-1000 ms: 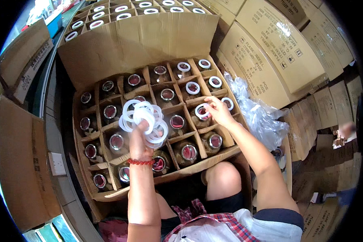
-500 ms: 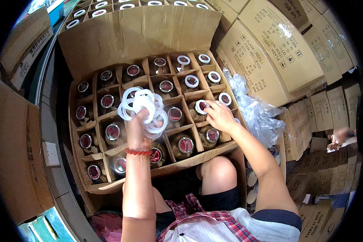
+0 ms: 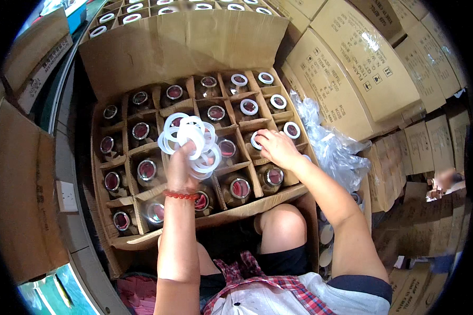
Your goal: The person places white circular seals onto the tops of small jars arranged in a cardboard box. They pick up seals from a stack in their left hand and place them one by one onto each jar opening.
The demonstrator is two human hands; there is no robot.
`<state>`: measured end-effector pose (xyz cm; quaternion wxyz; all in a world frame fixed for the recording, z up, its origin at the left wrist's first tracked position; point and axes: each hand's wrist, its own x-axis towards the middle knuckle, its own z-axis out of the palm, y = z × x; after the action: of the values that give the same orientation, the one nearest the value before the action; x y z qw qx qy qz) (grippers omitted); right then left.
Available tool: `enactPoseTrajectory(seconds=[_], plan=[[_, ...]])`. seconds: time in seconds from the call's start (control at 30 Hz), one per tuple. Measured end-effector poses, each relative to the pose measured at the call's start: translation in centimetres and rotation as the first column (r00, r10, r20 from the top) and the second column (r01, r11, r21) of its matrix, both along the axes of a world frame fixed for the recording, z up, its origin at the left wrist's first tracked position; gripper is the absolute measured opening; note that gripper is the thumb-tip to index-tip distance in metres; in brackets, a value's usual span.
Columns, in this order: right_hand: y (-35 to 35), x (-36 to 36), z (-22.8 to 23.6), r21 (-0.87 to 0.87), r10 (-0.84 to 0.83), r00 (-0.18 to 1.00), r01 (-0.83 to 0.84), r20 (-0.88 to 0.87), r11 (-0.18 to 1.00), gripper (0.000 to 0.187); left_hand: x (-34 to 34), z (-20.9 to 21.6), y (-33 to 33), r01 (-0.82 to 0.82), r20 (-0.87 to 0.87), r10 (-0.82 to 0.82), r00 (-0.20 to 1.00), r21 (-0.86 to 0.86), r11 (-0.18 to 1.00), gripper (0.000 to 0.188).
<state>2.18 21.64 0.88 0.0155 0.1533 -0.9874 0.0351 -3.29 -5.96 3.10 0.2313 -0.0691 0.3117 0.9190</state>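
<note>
My left hand (image 3: pixel 180 167) is closed round a bunch of white plastic rings (image 3: pixel 187 132), held above the middle of an open cardboard box (image 3: pixel 178 44). Glass flask refills with silvery mouths stand upright in the box, one to each divided cell; one such glass refill (image 3: pixel 240 188) is near the front. With its fingers bent down, my right hand (image 3: pixel 279 149) presses a white ring (image 3: pixel 254 140) at the mouth of a refill on the right side. The fingers partly cover that ring. Several refills in the right-hand columns wear rings, among them a ringed refill (image 3: pixel 249 107) behind my right hand.
A second divided box (image 3: pixel 142 13) with ringed refills stands beyond the raised flap. Crumpled clear plastic (image 3: pixel 331 142) lies along the box's right side. Stacked cartons (image 3: pixel 352 63) rise at the right. A brown carton (image 3: pixel 26 194) stands at the left, near a wall socket (image 3: pixel 67 196).
My right hand has shifted slightly left and its fingers now cover more of the ring on the refill. My left hand holds its bunch of rings in nearly the same place.
</note>
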Motion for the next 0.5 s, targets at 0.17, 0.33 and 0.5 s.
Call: enactPoseTrajectory(seconds=[0.17,0.33,0.5], plan=[[-1.0,-0.5,1.6,-0.162,0.021,0.991,-0.043,-0.134,0.986,0.034,-0.6,-1.7,0.4,0.135,0.028,-0.136,0.99,0.04,0.99,0.041],[-7.3,0.0,7.4,-0.79,-0.118,0.978,0.206,0.169,0.577,0.028,0.2,-1.0,0.4,0.125,0.069,-0.121,0.99,-0.054,0.991,0.047],[-7.8,0.1,7.1,-0.887,-0.016,0.915,0.394,0.402,0.241,0.025,1.3,0.1,1.0,0.207,-0.027,-0.21,0.977,-0.083,0.975,0.048]])
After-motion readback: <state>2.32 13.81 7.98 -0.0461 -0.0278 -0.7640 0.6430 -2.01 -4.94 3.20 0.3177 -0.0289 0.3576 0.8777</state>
